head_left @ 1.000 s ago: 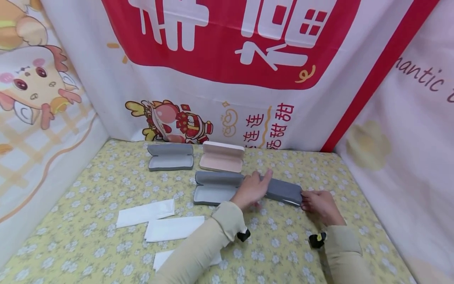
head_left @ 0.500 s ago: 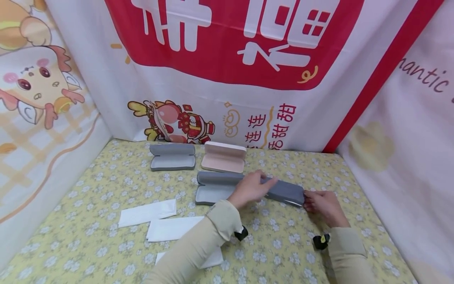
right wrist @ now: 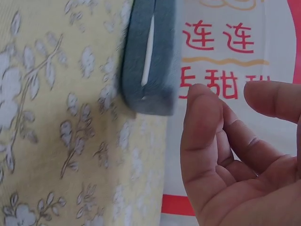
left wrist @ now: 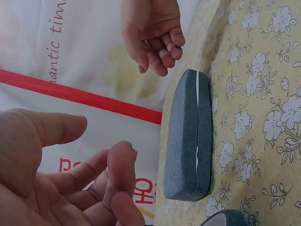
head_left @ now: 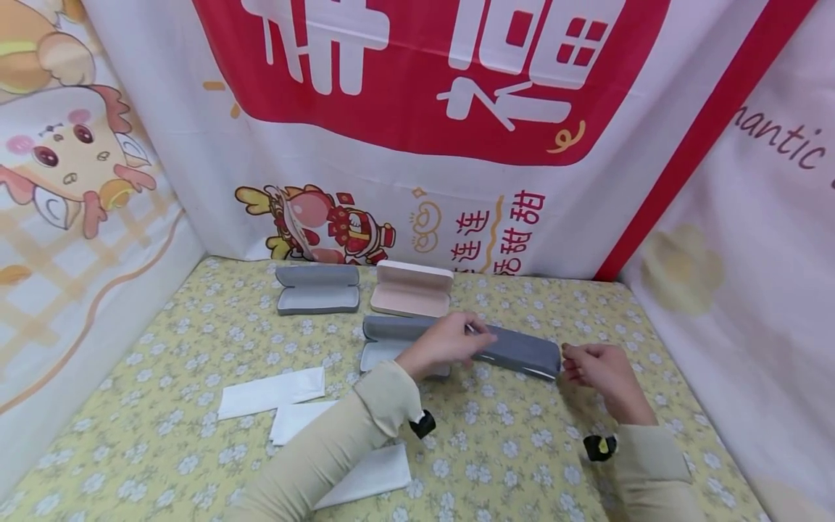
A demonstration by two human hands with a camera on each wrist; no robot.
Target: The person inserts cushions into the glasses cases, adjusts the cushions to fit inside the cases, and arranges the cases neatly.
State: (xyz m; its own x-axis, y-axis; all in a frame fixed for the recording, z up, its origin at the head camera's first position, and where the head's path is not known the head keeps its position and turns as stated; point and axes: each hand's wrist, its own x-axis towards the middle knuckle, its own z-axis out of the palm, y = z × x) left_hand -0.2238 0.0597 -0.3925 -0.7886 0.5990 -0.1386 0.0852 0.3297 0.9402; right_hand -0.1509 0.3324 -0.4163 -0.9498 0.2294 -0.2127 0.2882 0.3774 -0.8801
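Note:
A grey-blue glasses case (head_left: 518, 353) lies with its lid down on the flowered cloth, right of the middle. A white strip shows along the seam of this case (left wrist: 197, 136) in the left wrist view. My left hand (head_left: 451, 339) hovers at its left end, fingers loosely bent and holding nothing. Just past the right end is my right hand (head_left: 603, 373), apart from the case, with thumb and fingers separated in the right wrist view. Partly behind my left hand stands a second grey glasses case (head_left: 385, 355), its lid raised and pale lining showing.
Behind stand another grey glasses case (head_left: 318, 297) and a pink one (head_left: 412, 293), both with lids up. Several folded white cloths (head_left: 270, 391) lie at the front left, partly under my left sleeve (head_left: 339, 449). A printed white curtain (head_left: 313, 159) closes off the back.
My right hand has let go of the case's right end and drawn slightly right. My left hand has lifted off the case and shifted left. The case stays in place.

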